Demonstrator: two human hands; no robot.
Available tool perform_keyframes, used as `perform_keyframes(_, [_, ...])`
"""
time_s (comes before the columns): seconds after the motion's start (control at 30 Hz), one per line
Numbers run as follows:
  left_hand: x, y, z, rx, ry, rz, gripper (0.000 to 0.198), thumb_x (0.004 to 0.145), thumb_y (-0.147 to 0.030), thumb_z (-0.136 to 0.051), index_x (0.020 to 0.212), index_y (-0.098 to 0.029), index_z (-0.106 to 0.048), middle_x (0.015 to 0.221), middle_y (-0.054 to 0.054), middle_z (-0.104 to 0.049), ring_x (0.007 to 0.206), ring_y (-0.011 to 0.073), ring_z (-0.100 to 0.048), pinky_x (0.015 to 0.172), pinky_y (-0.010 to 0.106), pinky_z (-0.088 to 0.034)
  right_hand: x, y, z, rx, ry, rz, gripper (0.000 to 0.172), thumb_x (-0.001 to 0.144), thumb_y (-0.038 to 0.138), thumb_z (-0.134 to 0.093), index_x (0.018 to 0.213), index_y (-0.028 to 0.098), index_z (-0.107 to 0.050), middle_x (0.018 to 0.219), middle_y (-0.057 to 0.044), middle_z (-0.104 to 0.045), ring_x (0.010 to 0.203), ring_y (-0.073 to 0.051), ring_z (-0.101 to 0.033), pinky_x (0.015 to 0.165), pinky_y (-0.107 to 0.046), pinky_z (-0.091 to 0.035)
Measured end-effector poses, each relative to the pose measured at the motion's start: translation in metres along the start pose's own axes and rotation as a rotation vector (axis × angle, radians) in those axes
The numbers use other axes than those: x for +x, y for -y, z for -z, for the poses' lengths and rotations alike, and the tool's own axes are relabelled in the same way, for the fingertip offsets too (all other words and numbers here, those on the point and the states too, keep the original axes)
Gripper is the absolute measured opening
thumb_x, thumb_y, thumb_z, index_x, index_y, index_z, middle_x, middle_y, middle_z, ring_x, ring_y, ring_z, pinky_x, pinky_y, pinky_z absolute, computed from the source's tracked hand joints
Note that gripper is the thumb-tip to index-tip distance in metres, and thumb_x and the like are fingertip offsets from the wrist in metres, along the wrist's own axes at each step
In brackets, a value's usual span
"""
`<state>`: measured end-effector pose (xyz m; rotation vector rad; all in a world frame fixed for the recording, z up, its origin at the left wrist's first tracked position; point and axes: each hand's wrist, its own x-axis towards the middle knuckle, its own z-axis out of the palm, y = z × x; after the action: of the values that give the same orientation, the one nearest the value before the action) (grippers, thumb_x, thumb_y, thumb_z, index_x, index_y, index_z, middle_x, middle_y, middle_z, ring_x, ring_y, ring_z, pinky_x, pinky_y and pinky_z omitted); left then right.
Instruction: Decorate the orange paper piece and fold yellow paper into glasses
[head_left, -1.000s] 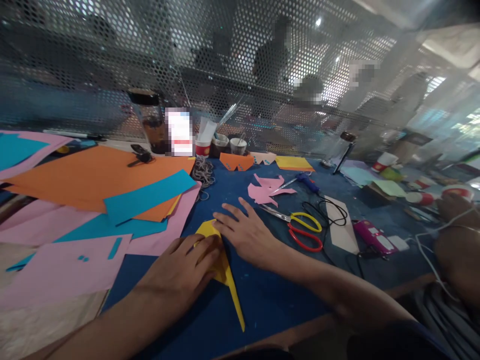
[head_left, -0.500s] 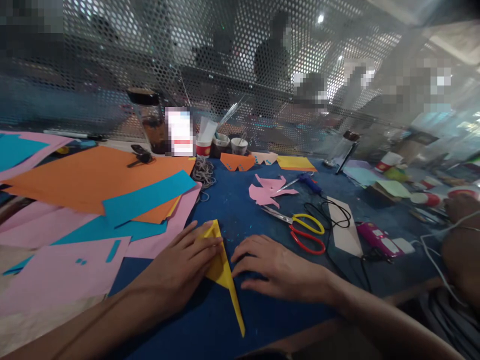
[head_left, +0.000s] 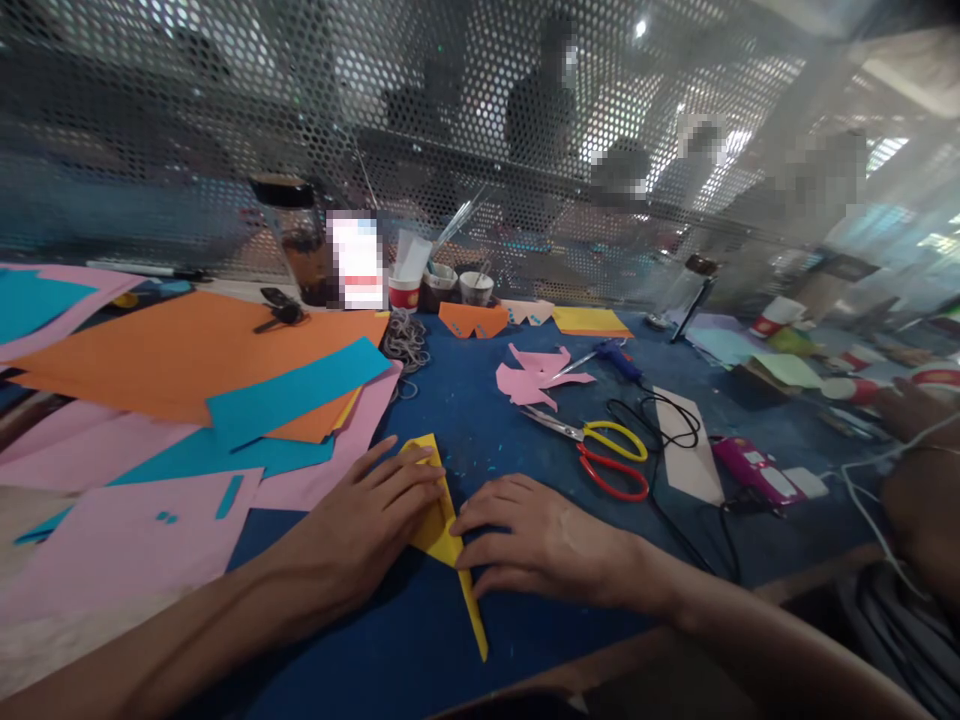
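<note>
A folded piece of yellow paper (head_left: 439,540) lies on the blue tabletop in front of me, with a long narrow strip pointing toward me. My left hand (head_left: 386,505) rests flat on its upper left part, fingers stretched out over it. At the paper's right edge is my right hand (head_left: 525,540), its curved fingers apart and the tips touching the fold. Neither hand grips the sheet. Beyond my right hand lie scissors (head_left: 581,435) with one yellow and one red handle, blades partly under a pink paper pinwheel shape (head_left: 536,378).
Orange paper (head_left: 150,350), blue strips (head_left: 300,395) and pink sheets (head_left: 135,540) spread on the left. A blue glue gun (head_left: 621,360) with a black cord and a purple box (head_left: 757,470) lie right. Cups (head_left: 405,292) stand before a perforated metal screen (head_left: 450,120). Another person's hand (head_left: 919,410) shows far right.
My right hand has moved slightly left, and its fingertips now reach the yellow paper's folded edge. My left hand stays on the paper.
</note>
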<state>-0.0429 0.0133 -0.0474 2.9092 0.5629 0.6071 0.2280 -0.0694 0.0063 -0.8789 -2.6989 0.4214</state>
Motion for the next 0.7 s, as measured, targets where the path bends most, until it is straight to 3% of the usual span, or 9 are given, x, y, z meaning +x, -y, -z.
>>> perform_keyframes(0.13, [0.003,0.001,0.004,0.0,0.021,-0.042,0.046,0.095,-0.003,-0.041,0.132,-0.021,-0.061,0.14,0.006,-0.07,0.137,0.0182,-0.057,0.128,0.043,-0.019,-0.001,-0.003,-0.002,-0.024,-0.021,0.03,0.031,0.105,0.043,-0.06,0.124,0.02,-0.068,0.133,-0.006,-0.07,0.131,-0.017,-0.057,0.115,-0.037,-0.044])
perform_keyframes(0.43, [0.004,-0.002,0.009,-0.061,0.05,0.029,0.038,0.1,-0.01,-0.047,0.129,-0.025,-0.066,0.14,0.004,-0.07,0.136,0.0178,-0.059,0.13,0.045,-0.019,-0.004,0.003,-0.005,-0.048,-0.007,0.062,0.037,0.097,0.046,-0.073,0.126,0.023,-0.067,0.133,-0.007,-0.068,0.123,-0.018,-0.062,0.106,-0.036,-0.048])
perform_keyframes(0.7, [0.004,0.001,0.009,-0.055,0.051,-0.008,0.041,0.099,-0.009,-0.049,0.132,-0.026,-0.066,0.142,0.004,-0.07,0.137,0.019,-0.059,0.127,0.047,-0.023,-0.008,0.01,0.01,0.048,0.083,0.033,0.022,0.105,0.037,-0.062,0.122,0.027,-0.072,0.141,-0.006,-0.064,0.126,-0.018,-0.058,0.108,-0.036,-0.046])
